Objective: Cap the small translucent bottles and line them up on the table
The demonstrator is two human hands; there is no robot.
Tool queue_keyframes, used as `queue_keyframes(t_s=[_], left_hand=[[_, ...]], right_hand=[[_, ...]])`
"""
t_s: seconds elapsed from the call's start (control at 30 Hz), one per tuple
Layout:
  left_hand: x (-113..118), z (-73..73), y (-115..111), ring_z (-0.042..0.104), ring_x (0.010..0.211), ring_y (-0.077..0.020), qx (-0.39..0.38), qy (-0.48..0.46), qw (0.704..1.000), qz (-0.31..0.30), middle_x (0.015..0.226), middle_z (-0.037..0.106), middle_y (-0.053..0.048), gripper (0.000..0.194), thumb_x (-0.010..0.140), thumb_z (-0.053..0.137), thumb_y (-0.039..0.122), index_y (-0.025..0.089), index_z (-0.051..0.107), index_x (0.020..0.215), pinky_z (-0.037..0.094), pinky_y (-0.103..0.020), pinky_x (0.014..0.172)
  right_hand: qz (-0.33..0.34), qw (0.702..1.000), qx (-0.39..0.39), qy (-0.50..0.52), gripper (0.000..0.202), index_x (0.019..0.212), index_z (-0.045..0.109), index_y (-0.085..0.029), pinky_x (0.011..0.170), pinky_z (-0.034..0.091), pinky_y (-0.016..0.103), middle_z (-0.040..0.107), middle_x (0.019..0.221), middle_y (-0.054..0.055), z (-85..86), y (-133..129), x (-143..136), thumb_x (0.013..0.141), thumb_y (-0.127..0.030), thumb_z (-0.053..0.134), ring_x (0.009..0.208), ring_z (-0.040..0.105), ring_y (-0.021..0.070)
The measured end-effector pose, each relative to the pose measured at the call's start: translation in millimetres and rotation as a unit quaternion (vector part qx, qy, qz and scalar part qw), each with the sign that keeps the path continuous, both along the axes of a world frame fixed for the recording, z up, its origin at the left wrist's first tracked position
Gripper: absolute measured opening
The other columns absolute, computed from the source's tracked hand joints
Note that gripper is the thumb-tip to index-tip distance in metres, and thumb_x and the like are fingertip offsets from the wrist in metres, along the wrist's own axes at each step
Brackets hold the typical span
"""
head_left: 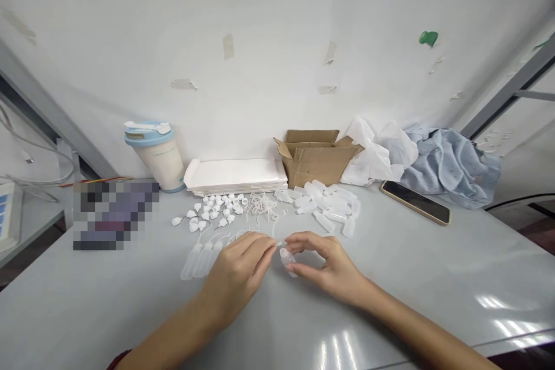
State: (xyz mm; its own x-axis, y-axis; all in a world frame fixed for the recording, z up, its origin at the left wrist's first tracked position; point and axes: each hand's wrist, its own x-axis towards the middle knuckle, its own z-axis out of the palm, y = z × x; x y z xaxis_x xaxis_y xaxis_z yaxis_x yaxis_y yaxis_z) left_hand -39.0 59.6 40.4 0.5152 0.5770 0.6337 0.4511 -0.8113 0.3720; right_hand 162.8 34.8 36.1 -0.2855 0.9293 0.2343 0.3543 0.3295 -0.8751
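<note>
Between the thumb and fingers of my right hand (323, 263) is a small translucent plastic bottle (287, 258), tilted, with its neck toward my left hand (240, 272). The left fingertips are pinched together on a small white piece (278, 243) with a thin white cord, just above the bottle's neck. Beside my left hand lie several filled-out bottles with corded tops (196, 260) in a row, partly hidden by it. Beyond the hands are a pile of white caps (223, 204), a tangle of white cords (263, 206) and a heap of loose translucent bottles (332, 202).
Along the wall stand a blue-lidded cup (160, 159), a stack of white flat packets (236, 174), an open cardboard box (321, 165), a white plastic bag (375, 153) and blue cloth (455, 165). A phone (416, 202) lies right; a pixelated item (115, 214) lies left.
</note>
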Motion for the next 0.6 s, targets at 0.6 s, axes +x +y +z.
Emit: queue_keyframes(t_s=[0.6], left_hand=[[2.3,2.7,-5.8,0.063,0.085,-0.021,0.105,0.068,0.991,-0.051,0.092,0.067,-0.01,0.025,0.086,0.045,0.001,0.009,0.056,0.107,0.055,-0.034,0.072]], right_hand=[[-0.02,0.999,0.045,-0.015,0.02,0.096,0.069,-0.017,0.076,0.053,0.03,0.072,0.085,0.004,1.0,2.1,0.3,0.078,-0.025,0.068,0.078,0.066,0.0171]])
